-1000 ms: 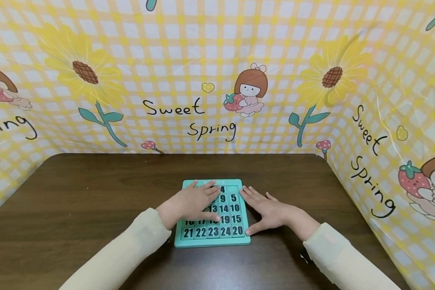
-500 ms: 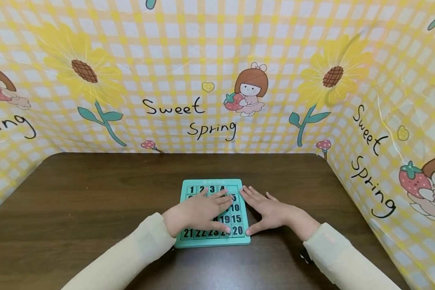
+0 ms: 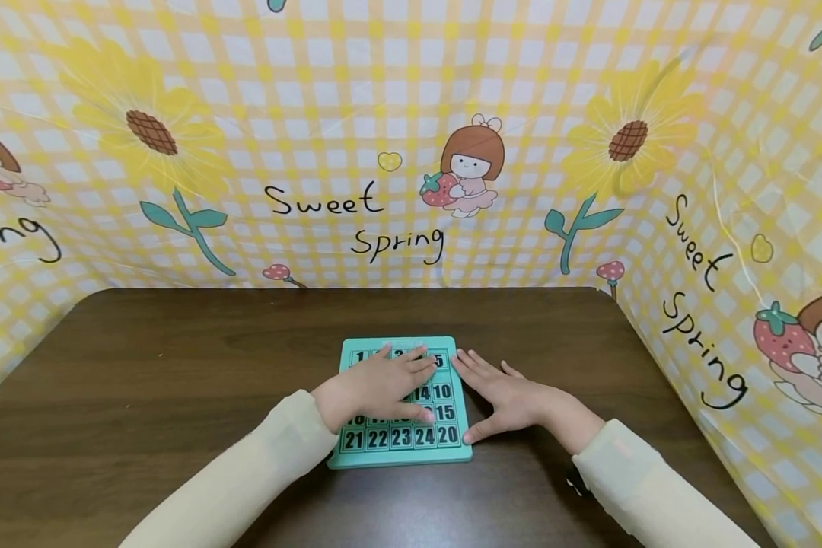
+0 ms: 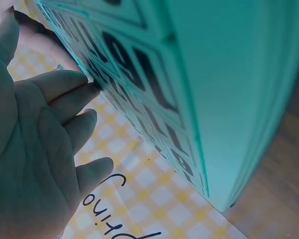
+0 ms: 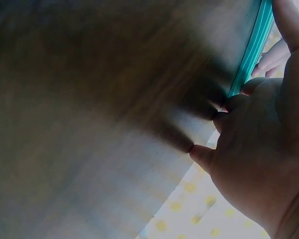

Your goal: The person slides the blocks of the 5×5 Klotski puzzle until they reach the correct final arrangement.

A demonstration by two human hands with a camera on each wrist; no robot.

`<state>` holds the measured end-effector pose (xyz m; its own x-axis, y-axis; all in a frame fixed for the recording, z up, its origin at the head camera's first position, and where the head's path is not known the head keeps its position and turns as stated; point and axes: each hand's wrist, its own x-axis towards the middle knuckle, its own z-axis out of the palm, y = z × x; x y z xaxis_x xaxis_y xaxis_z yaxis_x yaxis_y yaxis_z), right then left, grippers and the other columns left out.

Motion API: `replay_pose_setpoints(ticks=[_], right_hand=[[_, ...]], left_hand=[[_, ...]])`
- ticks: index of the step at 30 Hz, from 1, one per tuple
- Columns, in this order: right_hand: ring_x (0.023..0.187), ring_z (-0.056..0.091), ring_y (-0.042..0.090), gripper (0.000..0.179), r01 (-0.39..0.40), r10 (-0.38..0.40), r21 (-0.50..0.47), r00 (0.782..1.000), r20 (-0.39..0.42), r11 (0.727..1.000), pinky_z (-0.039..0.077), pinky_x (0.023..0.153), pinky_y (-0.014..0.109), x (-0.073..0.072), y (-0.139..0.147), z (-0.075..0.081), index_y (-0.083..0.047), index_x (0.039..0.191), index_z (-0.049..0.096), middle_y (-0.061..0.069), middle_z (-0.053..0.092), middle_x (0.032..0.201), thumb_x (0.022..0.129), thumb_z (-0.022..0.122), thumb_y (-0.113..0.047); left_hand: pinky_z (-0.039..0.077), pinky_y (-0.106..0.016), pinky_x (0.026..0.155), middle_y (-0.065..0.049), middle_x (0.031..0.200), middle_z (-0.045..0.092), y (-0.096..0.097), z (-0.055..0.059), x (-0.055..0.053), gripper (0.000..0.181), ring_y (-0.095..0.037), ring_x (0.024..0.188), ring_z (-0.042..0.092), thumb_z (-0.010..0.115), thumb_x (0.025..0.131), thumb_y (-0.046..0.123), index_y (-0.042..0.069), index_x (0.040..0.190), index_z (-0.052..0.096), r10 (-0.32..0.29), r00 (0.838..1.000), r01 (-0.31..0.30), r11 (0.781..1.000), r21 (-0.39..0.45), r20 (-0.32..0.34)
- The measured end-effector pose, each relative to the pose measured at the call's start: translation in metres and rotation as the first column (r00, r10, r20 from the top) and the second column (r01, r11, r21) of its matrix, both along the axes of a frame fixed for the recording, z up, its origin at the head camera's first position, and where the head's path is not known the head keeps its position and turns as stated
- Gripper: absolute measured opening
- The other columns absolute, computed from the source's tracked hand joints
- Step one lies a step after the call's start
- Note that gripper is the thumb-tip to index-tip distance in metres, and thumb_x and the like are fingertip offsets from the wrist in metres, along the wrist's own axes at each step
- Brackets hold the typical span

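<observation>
A teal number slide puzzle [image 3: 400,458] lies flat on the table, its tiles printed with black numerals. My left hand [image 3: 377,384] spreads over the left and middle tiles with fairly straight fingers. Its fingertips reach the top row, right beside the 5 tile [image 3: 440,361] in the upper right corner. Below that tile, a slot without a numeral shows. Several tiles are hidden under this hand. My right hand [image 3: 510,399] rests on the table, fingertips and thumb against the puzzle's right edge. The right wrist view shows its fingers [image 5: 203,155] extended down to the tabletop.
The brown wooden table [image 3: 178,365] extends around the puzzle on all sides. A yellow checked cloth [image 3: 336,114] with flowers and lettering hangs behind the table and along both sides.
The 5 tile has moved up from the second row into the top right corner. My left hand went rightward and toward me, then back up a little. The right hand stays in place.
</observation>
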<state>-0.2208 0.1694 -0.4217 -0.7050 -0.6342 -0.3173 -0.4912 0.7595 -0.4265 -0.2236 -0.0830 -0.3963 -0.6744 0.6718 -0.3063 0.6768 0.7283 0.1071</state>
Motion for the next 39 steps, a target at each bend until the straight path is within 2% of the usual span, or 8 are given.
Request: replay_pose_setpoints(ticks=[5,9,17,23,31,39], right_hand=[[0.157,-0.004,0.027,0.116,-0.003,0.003,0.000,1.000,-0.005,1.000,0.005,0.119,0.069,0.001,0.000,-0.001,-0.016,0.162,0.002,0.004,-0.005,0.169,0.081,0.069,-0.066],[0.157,-0.004,0.026,0.116,-0.002,0.002,-0.003,1.000,-0.001,1.000,0.005,0.119,0.069,0.001,0.000,0.000,-0.017,0.162,0.001,0.004,-0.005,0.169,0.081,0.069,-0.066],[0.157,-0.005,0.026,0.116,0.006,-0.006,-0.006,1.000,-0.006,1.000,0.003,0.119,0.069,-0.001,0.001,0.000,-0.017,0.162,0.001,0.003,-0.006,0.169,0.082,0.069,-0.065],[0.157,-0.005,0.025,0.116,0.012,-0.012,-0.006,1.000,0.006,1.000,0.003,0.119,0.068,-0.001,0.000,-0.002,-0.018,0.162,0.000,0.002,-0.006,0.169,0.082,0.070,-0.065],[0.157,-0.006,0.024,0.117,0.016,-0.016,0.000,1.000,0.000,1.000,0.004,0.119,0.067,-0.001,0.001,-0.001,-0.019,0.161,0.000,0.001,-0.007,0.169,0.081,0.070,-0.065],[0.156,-0.006,0.022,0.117,0.017,-0.017,0.007,1.000,-0.001,1.000,0.004,0.120,0.066,0.000,0.000,-0.001,-0.019,0.162,0.000,0.000,-0.007,0.169,0.080,0.070,-0.066]], left_hand=[[0.015,-0.056,0.124,0.000,0.167,0.021,0.001,0.001,-0.003,0.086,-0.019,0.156,0.010,0.044,0.094,0.069,0.015,0.158,0.027,0.014,1.000,-0.014,1.000,-0.010,-0.010],[0.016,-0.056,0.124,-0.001,0.167,0.019,0.003,0.005,0.002,0.087,-0.018,0.156,0.010,0.042,0.094,0.070,0.014,0.159,0.025,0.011,1.000,-0.011,0.999,-0.036,-0.023],[0.021,-0.056,0.122,-0.001,0.167,0.021,0.006,0.017,0.026,0.084,-0.019,0.155,0.015,0.045,0.094,0.067,0.015,0.158,0.030,-0.090,0.995,0.089,0.995,-0.035,-0.033],[0.028,-0.056,0.119,0.002,0.163,0.030,0.002,0.012,0.037,0.076,-0.017,0.153,0.024,0.048,0.095,0.063,0.018,0.155,0.036,-0.168,0.985,0.167,0.986,-0.025,-0.041],[0.031,-0.054,0.119,0.003,0.163,0.031,0.001,0.008,0.033,0.074,-0.017,0.152,0.027,0.051,0.096,0.060,0.018,0.155,0.037,-0.177,0.984,0.177,0.984,-0.007,-0.034],[0.027,-0.054,0.120,0.004,0.164,0.028,-0.001,0.005,0.027,0.074,-0.018,0.153,0.024,0.052,0.096,0.058,0.016,0.155,0.037,-0.133,0.991,0.133,0.991,-0.005,-0.005]])
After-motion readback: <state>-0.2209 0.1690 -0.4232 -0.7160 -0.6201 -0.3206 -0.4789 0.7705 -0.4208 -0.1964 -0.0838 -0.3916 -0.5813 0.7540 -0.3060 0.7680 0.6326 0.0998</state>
